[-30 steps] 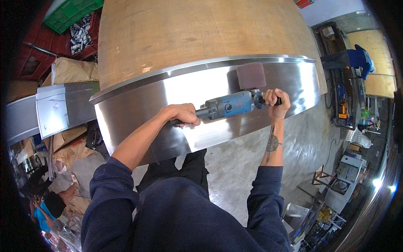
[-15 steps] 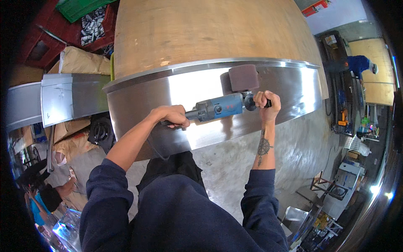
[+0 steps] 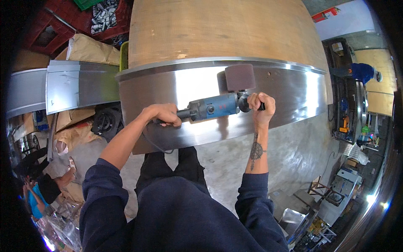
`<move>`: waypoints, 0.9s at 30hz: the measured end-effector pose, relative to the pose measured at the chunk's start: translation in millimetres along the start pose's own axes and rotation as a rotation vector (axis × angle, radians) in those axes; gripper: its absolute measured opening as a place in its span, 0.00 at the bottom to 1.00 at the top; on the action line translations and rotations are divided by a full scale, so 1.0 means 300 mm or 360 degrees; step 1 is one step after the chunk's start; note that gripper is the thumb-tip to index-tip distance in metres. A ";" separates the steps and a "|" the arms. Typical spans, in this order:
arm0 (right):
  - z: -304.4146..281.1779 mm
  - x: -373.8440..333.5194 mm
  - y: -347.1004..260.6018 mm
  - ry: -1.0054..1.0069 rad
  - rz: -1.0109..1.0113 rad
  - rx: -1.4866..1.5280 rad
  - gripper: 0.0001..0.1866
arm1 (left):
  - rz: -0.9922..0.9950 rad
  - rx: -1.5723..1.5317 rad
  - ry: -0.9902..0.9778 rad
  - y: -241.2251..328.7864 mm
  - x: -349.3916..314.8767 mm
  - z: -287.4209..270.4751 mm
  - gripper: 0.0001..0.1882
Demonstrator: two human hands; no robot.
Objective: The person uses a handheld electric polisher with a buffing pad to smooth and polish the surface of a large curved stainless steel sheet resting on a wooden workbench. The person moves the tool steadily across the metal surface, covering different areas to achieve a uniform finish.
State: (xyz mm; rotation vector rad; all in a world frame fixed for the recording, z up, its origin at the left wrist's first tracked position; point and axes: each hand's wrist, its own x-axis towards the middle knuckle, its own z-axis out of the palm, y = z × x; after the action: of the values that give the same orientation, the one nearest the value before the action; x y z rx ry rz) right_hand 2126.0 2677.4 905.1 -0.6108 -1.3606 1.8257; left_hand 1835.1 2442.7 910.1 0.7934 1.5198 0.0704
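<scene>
A blue drum sander (image 3: 216, 106) with a brownish-purple abrasive drum (image 3: 240, 77) lies level across a shiny metal sheet (image 3: 289, 90). The drum sits over the sheet's far part, close to its raised far edge; whether it spins cannot be told. My left hand (image 3: 164, 114) is wrapped round the black rear handle, and a cord hangs from that end over the near edge. Closed on the black side grip by the drum is my right hand (image 3: 262, 108). Just right of the drum, a small hole (image 3: 269, 74) shows in the sheet.
Beyond the sheet stretches a wooden board (image 3: 226, 29). Red crates (image 3: 46, 31), one with small metal pieces, and other metal sheets (image 3: 69, 86) stand at left. A person (image 3: 50, 191) sits at lower left; another person (image 3: 361, 72) bends at far right near a wheeled rack.
Both hands have carried the sander leftward along the sheet, with the drum staying near the far edge. The small hole, partly hidden before, now shows to its right. My grip is unchanged.
</scene>
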 end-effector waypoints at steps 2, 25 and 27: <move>0.042 -0.014 0.010 0.0014 -0.0016 0.0079 0.23 | 0.0021 -0.0034 0.0001 -0.034 -0.027 -0.002 0.13; 0.703 -0.228 0.099 0.0045 -0.0025 0.0127 0.23 | 0.0040 0.0018 -0.0067 -0.586 -0.433 -0.163 0.14; 0.755 -0.252 0.105 0.0051 0.0011 0.0098 0.23 | 0.0031 0.0047 -0.0074 -0.628 -0.472 -0.175 0.14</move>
State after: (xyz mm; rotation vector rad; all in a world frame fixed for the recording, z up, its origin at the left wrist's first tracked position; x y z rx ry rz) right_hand 1991.6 2480.9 941.9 -0.6107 -1.2783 1.8488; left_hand 1693.1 2250.4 944.7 0.8281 1.4723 0.0436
